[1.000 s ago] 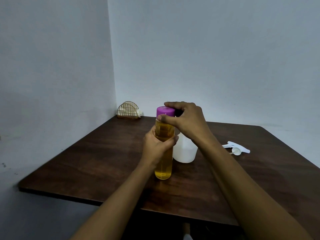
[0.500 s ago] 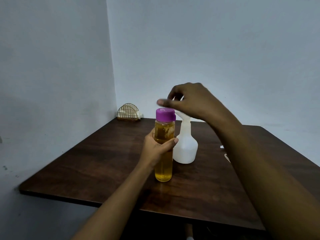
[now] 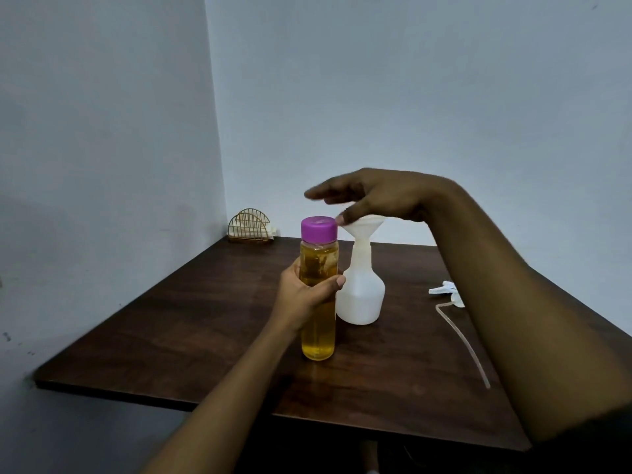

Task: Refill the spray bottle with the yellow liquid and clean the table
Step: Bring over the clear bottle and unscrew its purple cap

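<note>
A clear bottle of yellow liquid point(image 3: 318, 340) with a purple cap point(image 3: 318, 228) stands upright on the dark wooden table point(image 3: 191, 340). My left hand point(image 3: 304, 295) grips its middle. Right behind it stands the white spray bottle body point(image 3: 360, 292) with a white funnel point(image 3: 362, 225) in its neck. My right hand point(image 3: 372, 196) hovers above the cap and funnel, fingers stretched out flat, thumb near the funnel rim, holding nothing. The white spray head point(image 3: 446, 290) with its long dip tube point(image 3: 465, 343) lies on the table to the right.
A gold wire napkin holder point(image 3: 250, 225) sits in the far left corner against the walls. The table's front edge runs near the bottom of the view and its left edge lies close to the wall.
My right hand has let go of the purple cap, risen and spread its fingers flat above the bottle. The left hand keeps its grip on the bottle.
</note>
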